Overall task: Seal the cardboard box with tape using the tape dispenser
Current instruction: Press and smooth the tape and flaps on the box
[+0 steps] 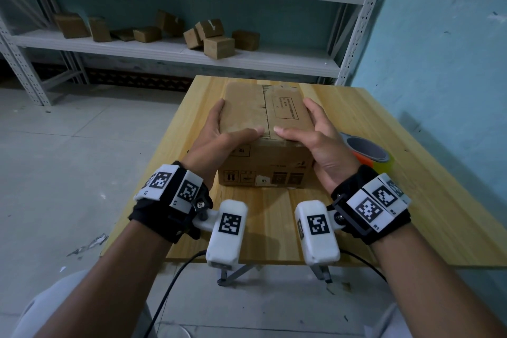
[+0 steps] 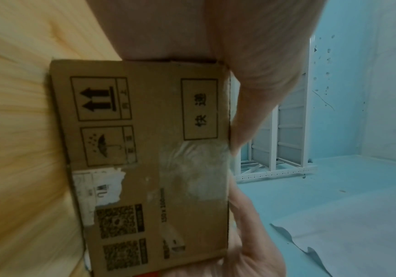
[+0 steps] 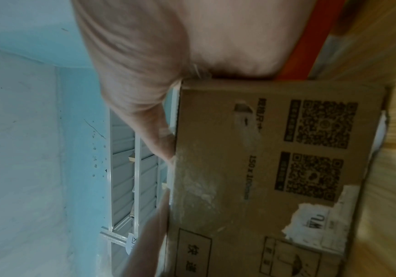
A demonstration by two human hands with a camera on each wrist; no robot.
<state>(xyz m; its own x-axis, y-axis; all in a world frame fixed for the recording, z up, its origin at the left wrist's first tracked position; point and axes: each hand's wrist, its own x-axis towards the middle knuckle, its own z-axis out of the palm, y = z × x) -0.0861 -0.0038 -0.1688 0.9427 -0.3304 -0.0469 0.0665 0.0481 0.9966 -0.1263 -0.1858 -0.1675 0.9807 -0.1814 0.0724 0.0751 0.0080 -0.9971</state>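
A brown cardboard box (image 1: 285, 107) (image 2: 149, 159) (image 3: 275, 168) stands on the wooden table (image 1: 397, 214), its top flaps down and meeting at a middle seam. My left hand (image 1: 219, 134) (image 2: 251, 56) clasps its near-left corner, fingers along the left side, thumb flat on top by the seam. My right hand (image 1: 318, 132) (image 3: 156, 56) holds the near-right corner the same way. The two thumb tips almost meet. An orange tape dispenser (image 1: 367, 153) (image 3: 310, 37) with a grey roll lies on the table just right of my right hand, partly hidden by it.
White metal shelving (image 1: 192, 55) with several small cardboard boxes stands behind the table. A blue wall (image 1: 439, 63) runs close along the right. Grey floor lies to the left. The table's front edge (image 1: 247, 262) is near my wrists.
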